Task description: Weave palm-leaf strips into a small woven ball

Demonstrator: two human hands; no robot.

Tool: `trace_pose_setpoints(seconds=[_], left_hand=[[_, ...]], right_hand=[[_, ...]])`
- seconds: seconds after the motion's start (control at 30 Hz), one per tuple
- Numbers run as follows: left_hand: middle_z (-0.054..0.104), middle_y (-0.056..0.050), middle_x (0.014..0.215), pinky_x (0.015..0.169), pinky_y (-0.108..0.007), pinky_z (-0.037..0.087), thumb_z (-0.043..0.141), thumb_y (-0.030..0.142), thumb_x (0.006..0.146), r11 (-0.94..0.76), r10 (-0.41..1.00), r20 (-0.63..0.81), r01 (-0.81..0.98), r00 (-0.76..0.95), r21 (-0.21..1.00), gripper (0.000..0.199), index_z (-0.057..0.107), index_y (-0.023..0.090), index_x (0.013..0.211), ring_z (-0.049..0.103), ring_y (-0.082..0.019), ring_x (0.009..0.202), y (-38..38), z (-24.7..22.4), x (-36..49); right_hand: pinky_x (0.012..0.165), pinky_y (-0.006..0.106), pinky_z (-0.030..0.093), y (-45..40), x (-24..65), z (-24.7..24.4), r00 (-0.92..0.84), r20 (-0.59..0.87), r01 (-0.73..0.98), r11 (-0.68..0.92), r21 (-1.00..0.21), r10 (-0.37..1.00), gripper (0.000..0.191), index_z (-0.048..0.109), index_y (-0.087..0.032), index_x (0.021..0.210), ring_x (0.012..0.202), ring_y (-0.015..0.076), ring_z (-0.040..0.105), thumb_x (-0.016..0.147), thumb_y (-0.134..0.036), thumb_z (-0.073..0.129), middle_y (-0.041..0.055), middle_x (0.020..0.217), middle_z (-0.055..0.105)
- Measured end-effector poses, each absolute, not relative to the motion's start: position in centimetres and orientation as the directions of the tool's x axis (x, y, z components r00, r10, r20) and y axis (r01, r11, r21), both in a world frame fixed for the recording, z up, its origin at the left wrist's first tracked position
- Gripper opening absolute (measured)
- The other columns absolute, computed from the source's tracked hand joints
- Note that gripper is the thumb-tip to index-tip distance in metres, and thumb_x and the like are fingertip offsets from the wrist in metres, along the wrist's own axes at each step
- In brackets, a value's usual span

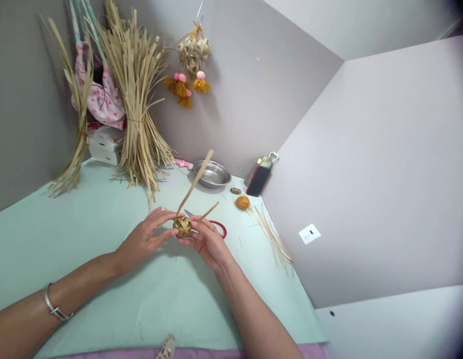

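Observation:
Between my two hands is a small woven straw ball, held above the table. A long straw strip sticks up from it, and a shorter strip end points out to the right. My left hand grips the ball's left side with thumb and fingers. From the right, my right hand pinches the ball with its fingertips. Partly hidden behind my right hand lie scissors with a red handle, their blade tip showing just above the ball.
Bundles of dry straw stand at the back left. A steel bowl, a ball of orange yarn, a phone leaning on a bottle and loose straw strips lie along the far and right edges. Woven balls with tassels hang on the wall.

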State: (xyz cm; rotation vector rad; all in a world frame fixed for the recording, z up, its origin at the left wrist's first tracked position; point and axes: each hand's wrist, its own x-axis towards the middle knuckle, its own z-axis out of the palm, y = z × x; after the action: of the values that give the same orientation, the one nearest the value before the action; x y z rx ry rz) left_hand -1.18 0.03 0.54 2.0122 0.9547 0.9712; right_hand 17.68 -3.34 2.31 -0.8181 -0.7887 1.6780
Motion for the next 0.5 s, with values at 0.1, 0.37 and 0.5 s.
trace_pose_setpoints(seconds=[0.1, 0.37, 0.5], left_hand=[[0.063, -0.004, 0.13, 0.117, -0.048, 0.025, 0.055, 0.051, 0.09, -0.481, 0.856, 0.357, 0.327, 0.374, 0.813, 0.041, 0.061, 0.028, 0.123, 0.047, -0.028, 0.131, 0.0, 0.8, -1.1], [0.066, -0.005, 0.115, 0.09, -0.037, 0.051, 0.054, 0.051, 0.091, -0.29, 0.91, 0.203, 0.204, 0.362, 0.935, 0.041, 0.058, 0.027, 0.124, 0.065, -0.023, 0.096, -0.4, 0.8, -0.9], [0.069, -0.006, 0.115, 0.087, -0.038, 0.053, 0.056, 0.05, 0.09, -0.149, 0.897, 0.094, 0.094, 0.433, 0.984, 0.05, 0.051, 0.026, 0.133, 0.069, -0.023, 0.088, -0.5, 1.0, -0.8]], right_hand=[[0.077, 0.03, 0.058, -3.4, 17.5, 2.3, -0.181, -0.103, -0.516, -0.183, -0.837, 0.978, 0.024, 0.065, -0.019, 0.092, 0.08, 0.0171, 0.071, 0.075, -0.03, 0.078, 0.0033, 0.094, 0.073], [0.074, 0.03, 0.056, -3.7, 16.9, 2.0, -0.027, -0.023, -0.358, -0.031, -0.933, 0.999, 0.024, 0.06, -0.018, 0.086, 0.077, 0.017, 0.07, 0.077, -0.035, 0.075, 0.0027, 0.088, 0.07], [0.072, 0.031, 0.056, -3.7, 16.6, 2.1, -0.006, 0.008, -0.276, 0.006, -0.961, 1.0, 0.029, 0.057, -0.02, 0.085, 0.069, 0.0161, 0.068, 0.072, -0.034, 0.079, -0.0003, 0.078, 0.068]])
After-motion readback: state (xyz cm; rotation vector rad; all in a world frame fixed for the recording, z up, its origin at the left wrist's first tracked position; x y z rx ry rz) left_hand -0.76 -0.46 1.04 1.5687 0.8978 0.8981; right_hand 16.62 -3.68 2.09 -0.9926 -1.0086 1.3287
